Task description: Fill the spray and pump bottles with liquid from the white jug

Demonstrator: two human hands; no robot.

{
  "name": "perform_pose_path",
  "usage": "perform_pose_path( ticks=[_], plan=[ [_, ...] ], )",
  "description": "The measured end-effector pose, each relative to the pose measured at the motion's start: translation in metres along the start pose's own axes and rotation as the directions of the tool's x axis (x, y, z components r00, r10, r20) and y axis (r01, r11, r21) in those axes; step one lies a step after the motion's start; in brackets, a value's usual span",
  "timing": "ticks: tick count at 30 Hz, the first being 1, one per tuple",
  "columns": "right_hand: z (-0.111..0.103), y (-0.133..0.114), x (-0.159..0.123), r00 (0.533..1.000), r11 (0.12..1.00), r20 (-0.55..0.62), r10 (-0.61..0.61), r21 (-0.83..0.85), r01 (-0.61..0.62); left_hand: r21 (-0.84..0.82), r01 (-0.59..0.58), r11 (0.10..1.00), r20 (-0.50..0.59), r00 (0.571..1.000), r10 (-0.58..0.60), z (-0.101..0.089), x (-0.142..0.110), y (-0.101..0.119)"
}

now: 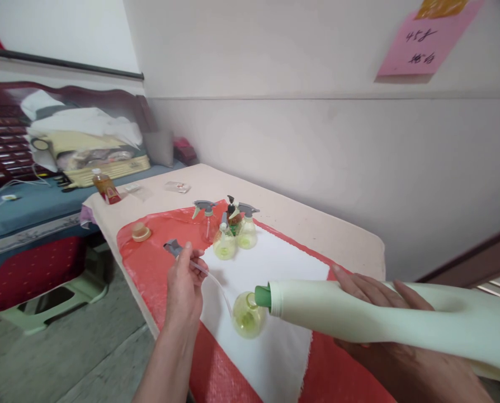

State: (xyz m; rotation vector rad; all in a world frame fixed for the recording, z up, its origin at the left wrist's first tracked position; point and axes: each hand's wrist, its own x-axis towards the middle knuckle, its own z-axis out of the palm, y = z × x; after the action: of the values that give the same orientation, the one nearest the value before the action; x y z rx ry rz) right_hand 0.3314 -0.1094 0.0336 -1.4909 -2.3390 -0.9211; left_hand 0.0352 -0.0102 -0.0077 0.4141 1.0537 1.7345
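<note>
A red sheet (149, 263) hides part of the counter (325, 224). The pale container (317, 310), smooth with a green spout (263, 296), runs off the right edge and hides the palm of the right hand (380, 299), fingers wrapped around it. Below, the round, yellow-tinted bottle (249, 320) stands on white material (279, 263). The left hand (187, 285) pinches a grey spray head (173, 248).

Before you: pale table (317, 221), partly covered by red sheet (149, 257). White cloth (275, 257) lies on the sheet. Directly on the tabletop, toward its far left: amber bottle (106, 187) and two clear packets (177, 187). On the red sheet: round tan lid (141, 232).
</note>
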Motion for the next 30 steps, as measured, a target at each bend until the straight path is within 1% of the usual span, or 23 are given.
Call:
perform_pose_path(
  ticks=[6, 17, 22, 27, 30],
  plan=[
    [-0.0026, 0.0012, 0.0001, 0.999, 0.995, -0.019, -0.05, -0.083, 0.048, 0.001, -0.007, 1.0, -0.002, 1.0, 0.007, -0.0002, -0.0001, 0.0001],
    [-0.0036, 0.001, 0.0008, 0.998, 0.995, -0.029, -0.059, -0.085, 0.056, -0.002, -0.005, 1.0, 0.002, 1.0, 0.005, -0.0005, 0.0009, -0.0003],
    [-0.0049, 0.0012, 0.0021, 0.999, 0.999, -0.044, -0.028, -0.046, 0.026, 0.001, 0.001, 1.0, -0.007, 1.0, -0.001, 0.0, 0.0007, -0.0007],
    [-0.0061, 0.0005, 0.002, 0.997, 0.994, -0.041, -0.07, -0.09, 0.066, -0.005, 0.003, 1.0, -0.006, 1.0, -0.003, -0.0008, 0.0012, -0.0009],
    [-0.0062, 0.0003, 0.0013, 0.998, 0.996, -0.035, -0.049, -0.079, 0.047, 0.001, 0.005, 1.0, -0.014, 1.0, -0.005, -0.0008, 0.0013, -0.0008]
  ],
)
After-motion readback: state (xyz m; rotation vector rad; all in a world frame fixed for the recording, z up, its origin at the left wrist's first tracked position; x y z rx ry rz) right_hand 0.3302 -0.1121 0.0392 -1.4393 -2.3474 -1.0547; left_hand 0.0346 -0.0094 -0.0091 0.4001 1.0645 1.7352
